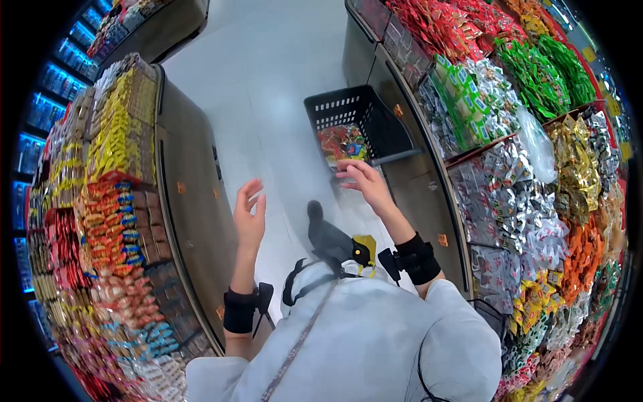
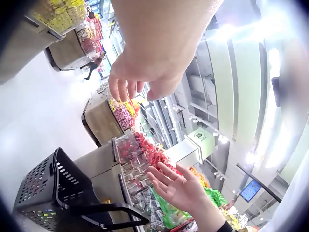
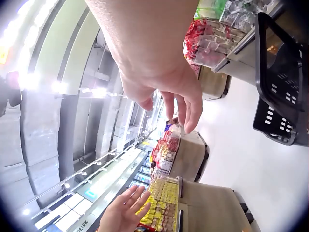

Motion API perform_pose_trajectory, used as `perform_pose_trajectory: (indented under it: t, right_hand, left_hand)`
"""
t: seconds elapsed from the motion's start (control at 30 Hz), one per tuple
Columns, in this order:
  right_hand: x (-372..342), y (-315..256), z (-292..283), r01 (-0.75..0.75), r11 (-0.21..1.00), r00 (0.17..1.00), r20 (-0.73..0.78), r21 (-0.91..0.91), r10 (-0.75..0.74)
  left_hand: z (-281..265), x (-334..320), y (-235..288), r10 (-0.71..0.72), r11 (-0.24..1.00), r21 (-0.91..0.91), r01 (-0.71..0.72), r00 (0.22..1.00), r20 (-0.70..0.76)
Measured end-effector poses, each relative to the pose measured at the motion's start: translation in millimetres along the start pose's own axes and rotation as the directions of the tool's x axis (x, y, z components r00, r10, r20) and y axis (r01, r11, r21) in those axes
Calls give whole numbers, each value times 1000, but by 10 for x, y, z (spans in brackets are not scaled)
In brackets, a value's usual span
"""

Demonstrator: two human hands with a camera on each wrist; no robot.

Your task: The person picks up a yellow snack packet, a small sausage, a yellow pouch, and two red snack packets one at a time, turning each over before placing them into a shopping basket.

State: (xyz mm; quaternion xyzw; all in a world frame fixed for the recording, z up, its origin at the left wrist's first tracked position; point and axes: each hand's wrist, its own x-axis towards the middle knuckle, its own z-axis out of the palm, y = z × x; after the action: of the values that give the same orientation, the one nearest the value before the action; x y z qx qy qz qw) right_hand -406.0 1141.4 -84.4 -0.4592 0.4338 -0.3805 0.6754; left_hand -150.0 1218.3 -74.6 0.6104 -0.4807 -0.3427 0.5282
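Observation:
Both hands are raised over the aisle in the head view and hold nothing. My left hand (image 1: 250,216) is at the left, its fingers loosely bent and pointing forward. My right hand (image 1: 367,187) reaches near the front side of a black basket (image 1: 395,155), with a gap or overlap I cannot judge. Colourful packets (image 1: 343,142) lie inside the basket. In the left wrist view my left hand (image 2: 145,72) hangs with relaxed fingers, and the right hand (image 2: 186,193) shows its palm. The right wrist view has my right hand (image 3: 164,87) with loosely bent fingers.
Bins of packaged snacks line both sides: yellow packets (image 1: 124,127) at the left, green packets (image 1: 536,80) and orange packets (image 1: 584,251) at the right. A pale floor (image 1: 248,100) runs between the wooden counters (image 1: 194,161). A person (image 2: 95,64) is far off in the left wrist view.

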Motion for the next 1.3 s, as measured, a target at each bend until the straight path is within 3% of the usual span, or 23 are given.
perform_pose_trajectory:
  t: [0.2, 0.47, 0.63, 0.93, 1.13, 1.3]
  right_hand:
    - [827, -132, -172, -40, 994, 992, -112, 97, 51]
    - [1399, -281, -276, -80, 974, 937, -318, 213, 146]
    - [1618, -380, -153, 26, 969, 881, -464, 244, 94]
    - [2120, -152, 235, 49, 968, 575, -799, 245, 173]
    - [2335, 218, 466, -79, 951, 390, -869, 299, 306]
    - [2369, 523, 638, -72, 929, 315, -876, 362, 365]
  left_hand:
    - [88, 1167, -142, -68, 998, 6, 68, 983, 171]
    - [360, 2438, -360, -91, 995, 3, 97, 929, 359]
    - [522, 3185, -459, -54, 997, -18, 75, 843, 535]
    - [518, 4480, -511, 24, 1000, -29, -2, 607, 795]
    - [503, 4951, -776, 22, 999, -33, 12, 526, 850]
    - [637, 5152, -838, 9, 999, -23, 24, 462, 887]
